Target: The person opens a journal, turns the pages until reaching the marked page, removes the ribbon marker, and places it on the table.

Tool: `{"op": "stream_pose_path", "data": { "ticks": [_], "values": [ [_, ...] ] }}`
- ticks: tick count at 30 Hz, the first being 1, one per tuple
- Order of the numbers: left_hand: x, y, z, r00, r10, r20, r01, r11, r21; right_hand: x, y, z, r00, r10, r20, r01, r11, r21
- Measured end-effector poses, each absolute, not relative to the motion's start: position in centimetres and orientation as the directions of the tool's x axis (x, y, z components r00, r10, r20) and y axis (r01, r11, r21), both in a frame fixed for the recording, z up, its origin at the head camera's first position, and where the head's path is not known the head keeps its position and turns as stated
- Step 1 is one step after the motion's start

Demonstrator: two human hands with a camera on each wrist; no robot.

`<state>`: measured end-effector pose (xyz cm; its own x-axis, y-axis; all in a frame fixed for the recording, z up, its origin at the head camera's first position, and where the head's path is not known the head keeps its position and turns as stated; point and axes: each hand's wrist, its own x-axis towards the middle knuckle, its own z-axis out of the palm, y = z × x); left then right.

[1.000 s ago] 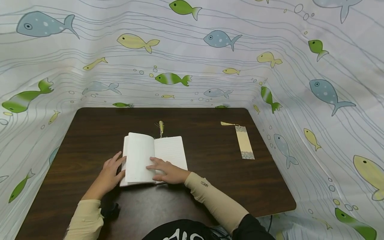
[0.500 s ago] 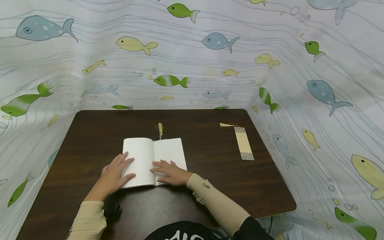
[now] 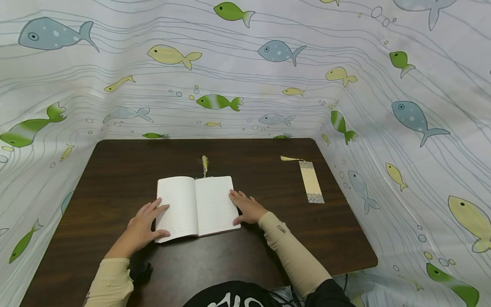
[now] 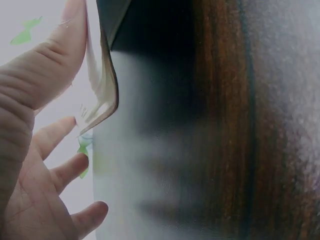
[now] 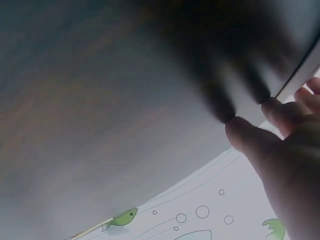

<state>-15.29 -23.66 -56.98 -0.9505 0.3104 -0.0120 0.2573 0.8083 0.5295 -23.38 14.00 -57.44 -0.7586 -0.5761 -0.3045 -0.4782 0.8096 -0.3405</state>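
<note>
An open lined notebook (image 3: pixel 197 205) lies flat in the middle of the dark wooden table (image 3: pixel 115 170). A yellow tassel (image 3: pixel 205 163) sticks out past its top edge. My left hand (image 3: pixel 143 224) rests with straight fingers on the lower left page, thumb at the page corner; the left wrist view shows the thumb (image 4: pixel 45 65) against the book's edge (image 4: pixel 102 85). My right hand (image 3: pixel 247 207) lies flat beside the notebook's right edge, fingertips touching it. In the right wrist view the fingers (image 5: pixel 280 115) meet the book's edge (image 5: pixel 302 75).
A paper bookmark (image 3: pixel 311 186) with a yellow tassel lies on the table's right side, apart from the book. A fish-patterned cloth (image 3: pixel 245 76) surrounds the table at the back and sides. A small dark object (image 3: pixel 142 268) sits near the front edge by my left forearm.
The lifted left page has been laid flat. My right hand slid from the middle of the book to its right edge. My left hand stayed on the left page.
</note>
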Motion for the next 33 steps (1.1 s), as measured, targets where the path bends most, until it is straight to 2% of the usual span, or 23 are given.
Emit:
{"op": "stream_pose_path", "data": {
  "ticks": [14, 27, 31, 33],
  "values": [
    [-15.3, -23.6, -57.1, -0.955, 0.295, -0.022, 0.24, 0.816, 0.526, -23.0, 13.4, -57.6, -0.804, -0.548, -0.232, -0.479, 0.827, -0.294],
    [-15.1, -23.8, -57.2, -0.956, 0.291, -0.017, 0.239, 0.816, 0.527, -22.9, 12.0, -58.1, -0.858, -0.513, -0.008, -0.503, 0.845, -0.183],
    [-15.1, -23.8, -57.1, -0.957, 0.291, -0.019, 0.237, 0.814, 0.53, -23.2, 12.0, -58.2, -0.845, -0.533, 0.044, -0.528, 0.817, -0.232],
    [-15.1, -23.8, -57.1, -0.957, 0.29, -0.022, 0.235, 0.815, 0.53, -23.5, 12.1, -58.0, -0.824, -0.565, 0.046, -0.548, 0.773, -0.319]
  ]
}}
